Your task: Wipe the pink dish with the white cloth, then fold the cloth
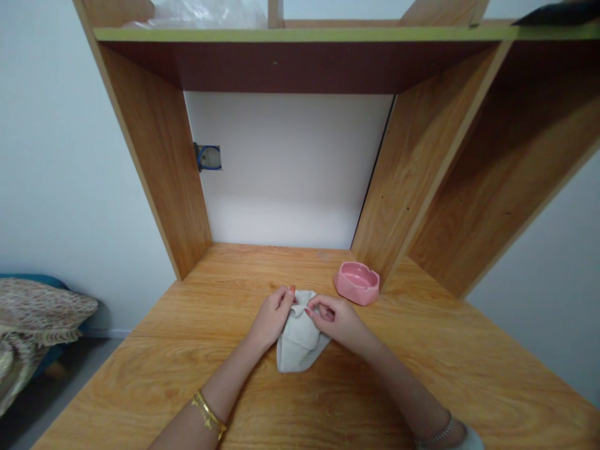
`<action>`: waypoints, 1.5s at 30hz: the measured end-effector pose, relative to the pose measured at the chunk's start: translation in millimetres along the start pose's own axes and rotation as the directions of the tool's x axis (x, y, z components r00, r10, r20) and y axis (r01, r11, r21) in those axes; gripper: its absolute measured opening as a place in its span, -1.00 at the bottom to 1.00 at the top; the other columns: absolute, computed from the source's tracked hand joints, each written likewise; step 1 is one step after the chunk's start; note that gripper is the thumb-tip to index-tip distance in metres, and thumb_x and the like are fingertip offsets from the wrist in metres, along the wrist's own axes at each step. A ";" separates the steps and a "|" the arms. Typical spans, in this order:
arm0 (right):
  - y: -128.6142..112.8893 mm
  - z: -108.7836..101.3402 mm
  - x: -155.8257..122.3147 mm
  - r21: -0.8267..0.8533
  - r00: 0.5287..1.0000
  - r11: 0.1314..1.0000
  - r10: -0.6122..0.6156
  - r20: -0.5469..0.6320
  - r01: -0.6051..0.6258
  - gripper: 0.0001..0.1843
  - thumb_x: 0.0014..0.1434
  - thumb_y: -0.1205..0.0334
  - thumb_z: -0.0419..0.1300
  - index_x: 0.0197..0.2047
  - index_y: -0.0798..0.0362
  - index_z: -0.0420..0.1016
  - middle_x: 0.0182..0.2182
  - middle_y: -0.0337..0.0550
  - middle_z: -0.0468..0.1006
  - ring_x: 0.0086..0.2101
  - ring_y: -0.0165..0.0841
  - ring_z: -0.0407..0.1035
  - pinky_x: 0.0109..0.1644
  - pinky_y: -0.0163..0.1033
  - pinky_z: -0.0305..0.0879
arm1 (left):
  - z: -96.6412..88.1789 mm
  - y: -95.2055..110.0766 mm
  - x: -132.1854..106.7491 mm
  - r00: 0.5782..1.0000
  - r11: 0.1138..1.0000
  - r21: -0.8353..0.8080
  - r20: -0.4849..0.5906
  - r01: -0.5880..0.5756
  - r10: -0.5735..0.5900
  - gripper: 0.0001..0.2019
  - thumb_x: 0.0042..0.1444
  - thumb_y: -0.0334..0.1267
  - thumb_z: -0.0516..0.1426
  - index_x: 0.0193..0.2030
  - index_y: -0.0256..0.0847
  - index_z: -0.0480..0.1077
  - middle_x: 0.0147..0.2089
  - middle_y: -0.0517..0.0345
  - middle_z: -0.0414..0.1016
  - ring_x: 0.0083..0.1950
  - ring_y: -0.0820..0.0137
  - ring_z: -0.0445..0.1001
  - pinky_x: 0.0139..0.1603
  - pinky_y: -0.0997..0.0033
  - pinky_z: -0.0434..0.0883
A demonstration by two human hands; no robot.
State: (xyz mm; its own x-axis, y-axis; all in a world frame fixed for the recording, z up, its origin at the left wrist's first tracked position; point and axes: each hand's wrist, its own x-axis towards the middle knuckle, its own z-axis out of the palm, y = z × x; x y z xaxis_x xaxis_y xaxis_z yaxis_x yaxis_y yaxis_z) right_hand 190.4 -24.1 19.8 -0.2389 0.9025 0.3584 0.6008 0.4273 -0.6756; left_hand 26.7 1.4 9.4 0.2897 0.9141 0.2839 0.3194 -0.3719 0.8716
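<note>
A pale grey-white cloth [301, 344], gathered and partly folded, is held between my two hands just above the wooden desk. My left hand [274, 315] pinches its upper left edge between thumb and fingers. On the other side, my right hand [340, 319] is closed in a pinch on the cloth's upper right part. The lower part of the cloth hangs down toward me. Whether anything is wrapped inside it, I cannot tell. Just beyond my right hand stands a pink angular ashtray [357, 283], apart from the cloth.
The wooden desk [210, 375] has upright side panels [157, 162] and a shelf [290, 35] above. Clear plastic wrapping [206, 14] lies on the shelf. An open socket box [209, 157] sits in the back panel. A fringed woven throw [42, 312] is at the far left.
</note>
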 end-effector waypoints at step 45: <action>-25.0 -3.5 -9.5 -0.040 0.952 0.968 -0.253 -0.175 0.250 -0.96 0.05 0.33 0.05 -0.43 0.03 0.25 -0.58 -0.31 0.28 -0.53 -0.47 0.16 -0.45 -0.36 0.08 | -0.2 8.9 -1.7 0.992 0.784 -0.609 0.079 0.122 -0.094 -0.63 -0.14 0.06 0.15 -0.46 -0.28 0.30 -0.60 0.30 0.21 -0.61 0.57 0.14 -0.61 0.58 0.08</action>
State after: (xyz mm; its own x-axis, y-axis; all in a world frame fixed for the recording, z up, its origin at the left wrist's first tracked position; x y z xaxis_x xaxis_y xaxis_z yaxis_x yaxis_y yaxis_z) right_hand 180.3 -43.5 35.5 -0.2456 0.7414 0.6245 0.5525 0.6365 -0.5382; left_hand 28.8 -3.4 16.8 0.3284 0.9294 0.1684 -0.2635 -0.0810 0.9613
